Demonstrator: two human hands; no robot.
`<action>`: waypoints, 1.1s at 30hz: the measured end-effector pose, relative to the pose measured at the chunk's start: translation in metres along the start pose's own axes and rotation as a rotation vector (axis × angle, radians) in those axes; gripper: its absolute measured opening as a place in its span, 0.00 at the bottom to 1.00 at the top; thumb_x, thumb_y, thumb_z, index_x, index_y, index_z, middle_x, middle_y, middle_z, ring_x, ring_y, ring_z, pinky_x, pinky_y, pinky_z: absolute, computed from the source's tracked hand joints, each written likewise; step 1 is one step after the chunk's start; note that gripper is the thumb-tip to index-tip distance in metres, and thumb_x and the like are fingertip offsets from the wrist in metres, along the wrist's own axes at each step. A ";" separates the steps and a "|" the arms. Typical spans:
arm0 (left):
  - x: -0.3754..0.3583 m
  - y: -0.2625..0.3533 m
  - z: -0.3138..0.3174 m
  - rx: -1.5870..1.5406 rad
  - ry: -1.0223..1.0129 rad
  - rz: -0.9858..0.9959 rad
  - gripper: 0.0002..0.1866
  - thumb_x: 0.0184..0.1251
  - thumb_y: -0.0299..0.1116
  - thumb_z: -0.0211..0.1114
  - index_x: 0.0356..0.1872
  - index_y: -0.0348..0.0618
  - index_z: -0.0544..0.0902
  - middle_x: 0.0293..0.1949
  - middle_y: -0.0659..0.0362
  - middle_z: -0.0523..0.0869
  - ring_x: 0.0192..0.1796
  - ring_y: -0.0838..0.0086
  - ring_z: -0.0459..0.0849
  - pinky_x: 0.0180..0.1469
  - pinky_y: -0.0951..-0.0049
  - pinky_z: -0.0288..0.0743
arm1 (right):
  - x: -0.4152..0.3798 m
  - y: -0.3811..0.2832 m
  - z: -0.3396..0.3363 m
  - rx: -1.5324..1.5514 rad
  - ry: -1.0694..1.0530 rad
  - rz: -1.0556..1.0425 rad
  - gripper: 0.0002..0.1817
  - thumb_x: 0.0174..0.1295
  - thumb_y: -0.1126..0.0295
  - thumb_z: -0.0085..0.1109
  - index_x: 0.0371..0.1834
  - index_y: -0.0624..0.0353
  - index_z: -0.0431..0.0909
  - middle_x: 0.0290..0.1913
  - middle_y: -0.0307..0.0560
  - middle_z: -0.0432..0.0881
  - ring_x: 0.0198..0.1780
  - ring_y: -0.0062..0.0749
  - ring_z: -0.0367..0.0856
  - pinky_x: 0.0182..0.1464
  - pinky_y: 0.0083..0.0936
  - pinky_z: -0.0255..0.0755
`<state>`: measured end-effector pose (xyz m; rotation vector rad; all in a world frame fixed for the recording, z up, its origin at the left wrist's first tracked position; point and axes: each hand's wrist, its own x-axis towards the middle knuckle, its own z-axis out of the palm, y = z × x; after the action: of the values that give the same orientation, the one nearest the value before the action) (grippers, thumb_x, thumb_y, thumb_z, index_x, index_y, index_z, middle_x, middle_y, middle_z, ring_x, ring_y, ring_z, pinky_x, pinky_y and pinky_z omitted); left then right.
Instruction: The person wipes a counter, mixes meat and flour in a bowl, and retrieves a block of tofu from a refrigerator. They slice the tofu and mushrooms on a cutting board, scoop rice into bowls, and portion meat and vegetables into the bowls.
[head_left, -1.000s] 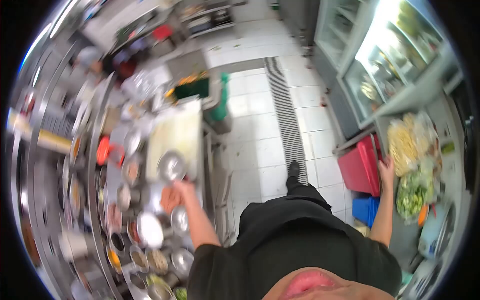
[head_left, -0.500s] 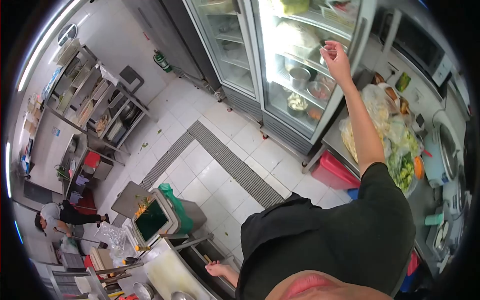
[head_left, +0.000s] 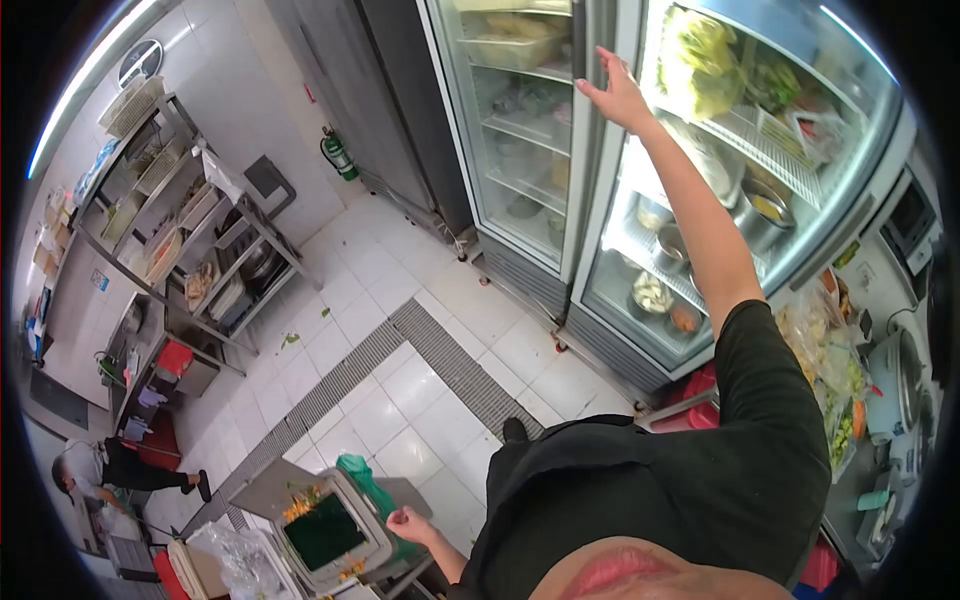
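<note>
My right hand (head_left: 615, 95) is raised at the upper middle, fingers spread and holding nothing, in front of the frame between two glass-door fridges. The right fridge (head_left: 625, 370) is lit; its shelves hold a bag of leafy greens (head_left: 705, 65), a metal pot (head_left: 762, 215) and a bowl of pale pieces (head_left: 652, 293). The left fridge (head_left: 520, 270) holds trays and containers. My left hand (head_left: 412, 524) is low beside the grey bin (head_left: 375, 545), its fingers curled in, with nothing visible in them.
A person (head_left: 130, 470) bends at the far lower left. Metal shelves (head_left: 225, 255) stand along the left wall. A floor drain grate (head_left: 450, 365) crosses the tiles. At the right, a counter (head_left: 850, 485) carries bagged vegetables (head_left: 815, 335). A green extinguisher (head_left: 338, 155) hangs at the back.
The view has shifted, bringing more of the right fridge in. My right hand has moved left towards the fridge frame. My left hand now appears beside the bin.
</note>
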<state>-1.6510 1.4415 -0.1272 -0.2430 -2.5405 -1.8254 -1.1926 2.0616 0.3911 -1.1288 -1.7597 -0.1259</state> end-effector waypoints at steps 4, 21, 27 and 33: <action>0.068 0.056 0.087 -0.068 -0.117 -0.030 0.16 0.66 0.22 0.62 0.54 0.36 0.74 0.45 0.53 0.79 0.43 0.68 0.79 0.50 0.69 0.75 | 0.091 0.022 0.063 -0.243 0.103 0.128 0.55 0.58 0.49 0.69 0.76 0.71 0.46 0.72 0.72 0.59 0.74 0.61 0.60 0.71 0.45 0.64; 0.107 0.387 0.429 -0.336 -1.067 0.343 0.23 0.65 0.23 0.67 0.62 0.39 0.75 0.55 0.54 0.81 0.55 0.71 0.81 0.43 0.75 0.82 | 0.080 -0.029 0.095 0.231 0.444 0.152 0.32 0.54 0.67 0.68 0.62 0.66 0.70 0.48 0.49 0.78 0.49 0.33 0.79 0.54 0.28 0.73; 0.057 0.529 0.479 -0.352 -1.373 0.553 0.32 0.70 0.35 0.65 0.73 0.40 0.66 0.68 0.48 0.74 0.68 0.63 0.74 0.60 0.63 0.77 | 0.217 0.021 0.110 0.102 0.605 -0.035 0.15 0.71 0.59 0.56 0.48 0.59 0.83 0.44 0.51 0.85 0.44 0.32 0.80 0.51 0.30 0.74; 0.079 0.511 0.519 -0.734 -1.406 0.529 0.50 0.72 0.67 0.49 0.79 0.35 0.51 0.77 0.44 0.59 0.80 0.54 0.54 0.78 0.52 0.47 | 0.372 0.132 0.108 -0.688 0.421 0.394 0.18 0.60 0.65 0.65 0.52 0.58 0.83 0.57 0.63 0.82 0.59 0.51 0.82 0.57 0.43 0.76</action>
<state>-1.6186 2.0991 0.1935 -2.6008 -1.4440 -2.5961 -1.1938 2.4277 0.5750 -1.7644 -1.1054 -0.7128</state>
